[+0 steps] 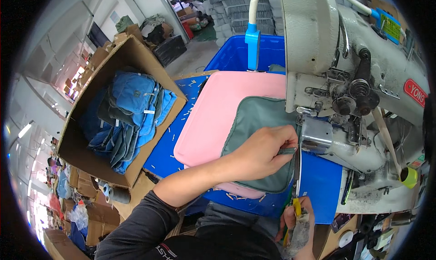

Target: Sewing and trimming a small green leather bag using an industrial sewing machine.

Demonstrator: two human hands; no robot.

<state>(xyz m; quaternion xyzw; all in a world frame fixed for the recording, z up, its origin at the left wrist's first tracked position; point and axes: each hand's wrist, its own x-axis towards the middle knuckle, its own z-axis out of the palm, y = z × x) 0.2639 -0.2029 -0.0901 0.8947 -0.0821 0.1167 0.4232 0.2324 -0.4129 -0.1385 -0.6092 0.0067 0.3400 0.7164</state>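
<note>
A dark green fabric piece [259, 117] with a stitched, rounded edge lies over a pink padded panel [209, 110] beside the sewing machine's cylinder arm. My left hand [268, 151] reaches across it, closed, with thumb and fingers pinching a narrow green strip [287, 150] at the fabric's right edge. Lower right, my right hand [299, 226] is closed around yellow-handled scissors [297, 207]. Their slim blade points up along the fabric's edge, close to my left fingertips. Greyish material covers part of the right hand, and its fingers are partly hidden.
The sewing machine [313, 37] fills the right side, its metal cylinder arm [316, 135] near my left hand. A cardboard box [156, 76] of blue and grey fabric pieces stands left. Scraps dot the blue tabletop [159, 158]. Behind is a blue bin [227, 53].
</note>
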